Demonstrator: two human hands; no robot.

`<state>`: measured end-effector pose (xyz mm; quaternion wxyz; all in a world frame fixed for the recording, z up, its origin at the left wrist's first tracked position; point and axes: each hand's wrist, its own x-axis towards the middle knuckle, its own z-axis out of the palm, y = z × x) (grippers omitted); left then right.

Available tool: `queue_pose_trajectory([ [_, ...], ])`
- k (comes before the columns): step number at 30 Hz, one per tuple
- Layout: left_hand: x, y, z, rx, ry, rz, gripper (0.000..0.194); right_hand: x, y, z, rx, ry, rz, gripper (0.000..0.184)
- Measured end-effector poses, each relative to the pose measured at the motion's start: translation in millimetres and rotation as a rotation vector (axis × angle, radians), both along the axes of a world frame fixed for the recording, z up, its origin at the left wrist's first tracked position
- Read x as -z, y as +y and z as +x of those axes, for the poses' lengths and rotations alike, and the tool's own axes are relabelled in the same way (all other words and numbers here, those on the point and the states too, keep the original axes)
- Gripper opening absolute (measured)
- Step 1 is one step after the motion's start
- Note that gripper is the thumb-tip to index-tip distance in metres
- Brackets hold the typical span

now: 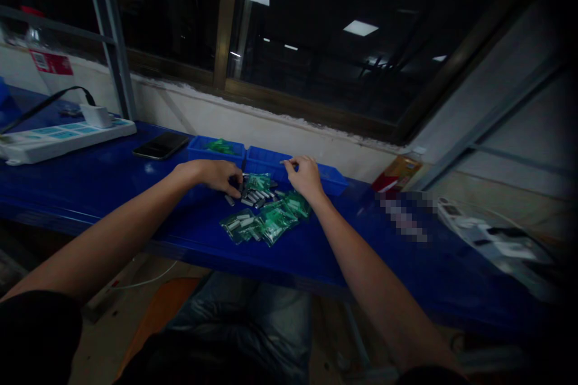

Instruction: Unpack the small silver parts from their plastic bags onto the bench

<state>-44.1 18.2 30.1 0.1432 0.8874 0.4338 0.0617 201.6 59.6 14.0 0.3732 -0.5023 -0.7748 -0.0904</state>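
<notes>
My left hand [217, 175] is at the left edge of a pile of small silvery metal pieces [253, 197], its fingers curled down among them. What lies between those fingertips is too dark to make out. Over the right blue bin [333, 179], my right hand [305, 177] pinches a small, thin, light piece [284, 162] between thumb and fingertips. Clear green-tinted plastic bags [275, 221] with similar metal pieces inside lie in front of the pile. Another green bag [258, 181] sits on the pile's far side.
A left blue bin [195, 148] holds green plastic. Left of it are a black phone [161, 145] and a white power strip [67, 139] with a plugged-in charger. A bottle [49, 63] stands at far left. More white strips [506, 246] and a red-yellow package [397, 173] lie right.
</notes>
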Motion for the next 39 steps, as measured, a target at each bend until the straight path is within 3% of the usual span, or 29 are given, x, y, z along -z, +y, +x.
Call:
queue_pose_trajectory([
  [6, 3.0, 1.0, 9.0, -0.034, 0.062, 0.081, 0.026, 6.0, 1.0, -1.3, 0.108, -0.025, -0.023, 0.026],
  [9, 2.5, 3.0, 9.5, -0.055, -0.008, 0.114, 0.027, 4.9, -3.5, -6.5, 0.117, -0.028, -0.018, 0.027],
  [18, -10.5, -5.1, 16.7, 0.007, -0.345, 0.198, 0.039, -8.2, -38.2, -39.9, -0.281, -0.082, -0.043, 0.028],
  [32, -11.2, -6.8, 24.3, -0.08, -0.545, 0.325, 0.024, -5.6, -46.7, -47.3, -0.288, -0.13, -0.135, 0.028],
  [39, -11.6, -3.5, 20.7, -0.055, -0.545, 0.256, 0.028, -8.8, -42.9, -44.1, -0.324, 0.066, -0.155, 0.024],
])
